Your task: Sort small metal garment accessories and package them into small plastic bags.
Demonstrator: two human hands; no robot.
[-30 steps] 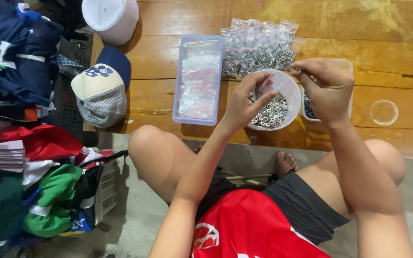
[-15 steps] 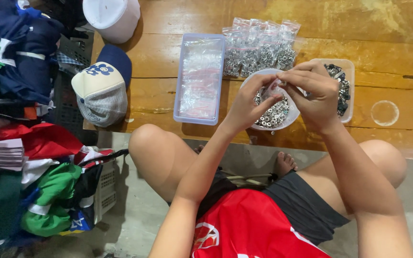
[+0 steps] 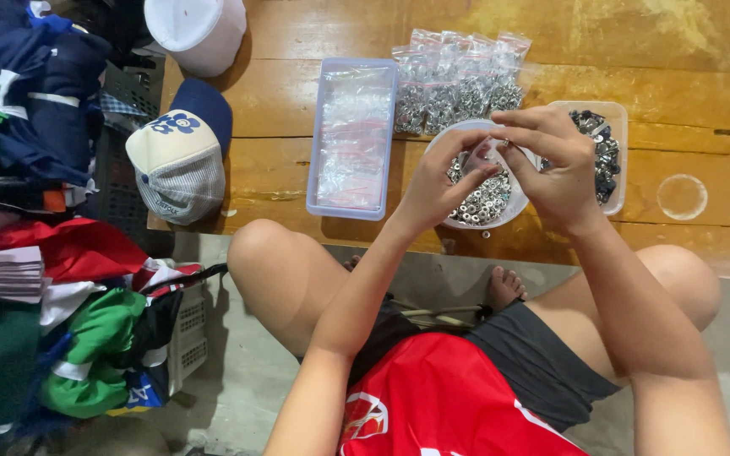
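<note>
Centre-right of frame: I see left hand (image 3: 443,184) and right hand (image 3: 556,162) pinching a small clear bag (image 3: 481,155) between them, above the white bowl (image 3: 513,207) of silver eyelets on the desk (image 3: 703,101).

I see a low wooden platform (image 3: 297,93) of worn, glossy planks, its near edge meeting a grey concrete floor (image 3: 238,380). Off its left edge, dark plastic crates (image 3: 133,84) and a heap of coloured clothing (image 3: 61,321) crowd the floor. Light is soft and even.
</note>
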